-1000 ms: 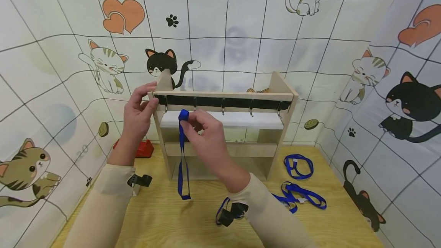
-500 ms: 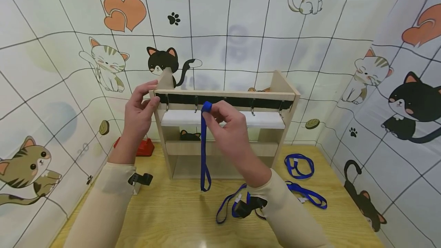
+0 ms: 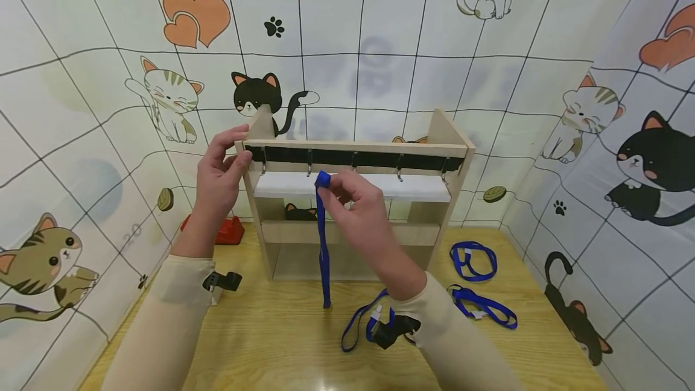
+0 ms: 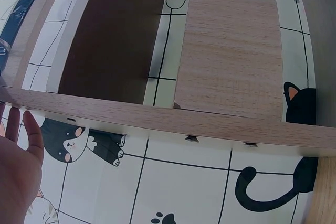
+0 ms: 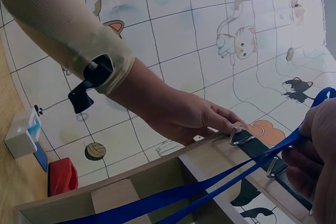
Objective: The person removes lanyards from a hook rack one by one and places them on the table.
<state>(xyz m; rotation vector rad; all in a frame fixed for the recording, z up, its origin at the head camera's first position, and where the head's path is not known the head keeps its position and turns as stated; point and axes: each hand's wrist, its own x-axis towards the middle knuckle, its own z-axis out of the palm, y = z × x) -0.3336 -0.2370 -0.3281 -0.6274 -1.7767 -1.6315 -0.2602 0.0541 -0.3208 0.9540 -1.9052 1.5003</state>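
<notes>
In the head view a small wooden shelf (image 3: pixel 350 234) stands on the table, with a black strip (image 3: pixel 326 156) of several metal hooks along its top front. My left hand (image 3: pixel 224 174) holds the shelf's upper left corner, thumb in front and fingers behind the side panel. My right hand (image 3: pixel 361 210) pinches a blue lanyard (image 3: pixel 324 258) near its top fold. The lanyard hangs straight down before the shelf, its top just below the strip, near the second hook (image 3: pixel 309 162) from the left. In the right wrist view its two bands (image 5: pixel 210 184) run down past the hooks.
On the table's right side lie a coiled blue lanyard (image 3: pixel 473 261) and a folded one (image 3: pixel 485 306). More blue lanyard (image 3: pixel 358 321) lies under my right forearm, partly hidden. A red object (image 3: pixel 230 231) sits left of the shelf; a white box (image 5: pixel 23 135) shows in the right wrist view.
My right hand has carried the lanyard rightward from near the first hooks, then lowered it slightly below the strip. My left hand has stayed on the shelf corner.
</notes>
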